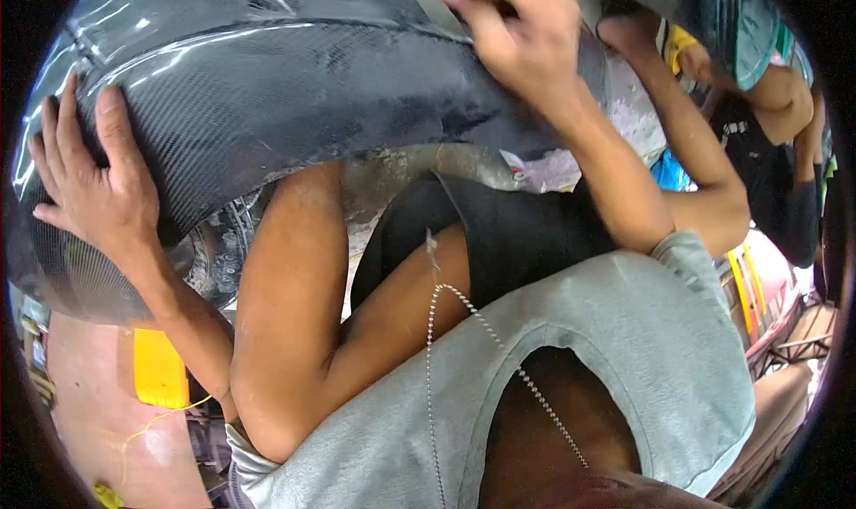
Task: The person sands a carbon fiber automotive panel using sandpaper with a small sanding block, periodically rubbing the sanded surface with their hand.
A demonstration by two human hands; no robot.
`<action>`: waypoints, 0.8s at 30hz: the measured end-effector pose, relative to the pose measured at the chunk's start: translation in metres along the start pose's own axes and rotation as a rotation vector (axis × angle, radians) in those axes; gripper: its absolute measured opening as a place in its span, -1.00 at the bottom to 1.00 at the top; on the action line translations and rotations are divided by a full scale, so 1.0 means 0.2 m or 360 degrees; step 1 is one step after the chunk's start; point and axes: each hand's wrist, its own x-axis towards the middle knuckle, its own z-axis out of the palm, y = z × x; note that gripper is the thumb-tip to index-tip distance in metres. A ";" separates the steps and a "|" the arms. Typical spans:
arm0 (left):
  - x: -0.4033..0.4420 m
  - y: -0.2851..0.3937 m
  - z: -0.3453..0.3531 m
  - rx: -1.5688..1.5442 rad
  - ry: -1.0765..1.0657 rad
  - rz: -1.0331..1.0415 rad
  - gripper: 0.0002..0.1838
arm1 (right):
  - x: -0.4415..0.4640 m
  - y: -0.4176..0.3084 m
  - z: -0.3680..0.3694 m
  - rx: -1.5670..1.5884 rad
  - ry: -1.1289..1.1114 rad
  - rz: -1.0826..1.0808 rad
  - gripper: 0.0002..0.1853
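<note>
A glossy black curved panel (294, 90) with a carbon-fibre weave, which looks like a vehicle body part, spans the upper left in front of me. My left hand (98, 179) lies on its left end, palm down with the fingers spread. My right hand (526, 36) is raised at the top, over the panel's right end, and is smeared by motion. Its fingers are curled around something dark that I cannot make out. My bent knee (294, 242) is under the panel's lower edge.
Below the panel's left part is a dark ridged piece like a tyre (223, 259). A yellow box (160, 368) with a yellow cord stands on the floor at lower left. At right, another person in black clothing (767, 161) is close by. A teal round object (753, 36) stands at upper right.
</note>
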 end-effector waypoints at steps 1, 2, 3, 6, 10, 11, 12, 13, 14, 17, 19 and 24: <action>0.00 -0.01 0.00 -0.0002 -0.0032 0.0000 -0.44 | 0.11 0.01 0.05 0.0336 0.0185 -0.0151 -0.82; 0.02 -0.01 -0.01 0.0004 -0.0046 0.0000 -0.44 | 0.11 0.01 0.07 0.0414 0.0185 -0.0026 -0.83; 0.03 0.00 -0.02 0.0021 -0.0076 -0.0018 -0.43 | 0.10 0.02 0.05 0.0476 0.0211 0.0027 -0.82; 0.02 0.00 -0.02 0.0001 -0.0040 -0.0040 -0.40 | 0.00 0.07 -0.03 0.0453 0.0081 0.0011 -0.81; 0.02 0.00 -0.02 0.0003 -0.0045 -0.0061 -0.38 | 0.02 0.08 -0.02 0.0321 0.0042 -0.0121 -0.80; 0.02 0.01 -0.02 0.0003 -0.0050 -0.0034 -0.42 | 0.06 0.06 0.00 0.0312 0.0072 -0.0092 -0.81; 0.02 0.01 -0.02 -0.0011 -0.0058 -0.0028 -0.42 | 0.10 0.04 0.03 0.0298 0.0112 -0.0070 -0.81; 0.02 0.00 -0.02 -0.0011 -0.0071 -0.0027 -0.42 | 0.08 0.05 0.07 0.0456 0.0171 -0.0020 -0.82; 0.03 0.01 -0.02 -0.0007 -0.0072 -0.0031 -0.42 | 0.06 0.06 0.04 0.0439 0.0122 -0.0003 -0.81; 0.02 0.01 -0.02 -0.0021 -0.0044 -0.0049 -0.39 | -0.02 0.07 -0.06 0.0383 0.0001 -0.0077 -0.79; 0.03 0.01 -0.02 -0.0006 -0.0033 -0.0065 -0.40 | -0.02 0.06 -0.06 0.0425 0.0012 -0.0076 -0.79; 0.04 -0.01 -0.02 -0.0028 -0.0106 -0.0044 -0.41 | 0.08 0.04 0.04 0.0518 0.0114 -0.0023 -0.80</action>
